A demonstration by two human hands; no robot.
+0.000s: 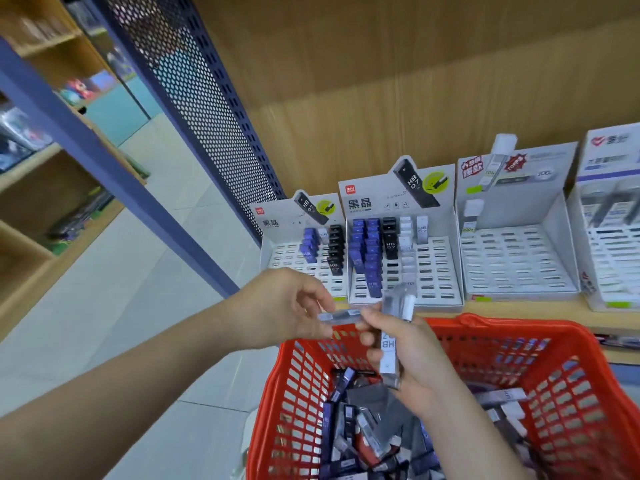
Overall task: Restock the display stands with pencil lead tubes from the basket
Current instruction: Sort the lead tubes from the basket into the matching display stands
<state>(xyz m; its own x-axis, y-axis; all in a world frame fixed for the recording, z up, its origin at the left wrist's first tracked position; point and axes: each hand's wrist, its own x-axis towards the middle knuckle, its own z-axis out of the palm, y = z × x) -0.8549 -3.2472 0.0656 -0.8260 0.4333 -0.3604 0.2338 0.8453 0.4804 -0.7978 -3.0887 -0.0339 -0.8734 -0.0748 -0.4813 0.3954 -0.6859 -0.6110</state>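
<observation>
My right hand (408, 355) grips a small bunch of clear pencil lead tubes (394, 327) upright over the red basket (588, 382). My left hand (287, 306) pinches one clear tube (341, 316) lying sideways, its end touching my right fingers. Many loose lead tubes (360, 431) fill the basket. On the wooden shelf stand white display stands: a small one (304, 244) with blue and black tubes, a wider one (401, 244) with blue, black and white tubes, a nearly bare one (519, 251), and a further one (613, 220) at the right edge.
A blue perforated metal panel (204, 109) rises left of the stands. Wooden shelving with goods (41, 188) lines the far left across a tiled floor aisle (138, 271). The shelf's wooden back wall (415, 81) is behind the stands.
</observation>
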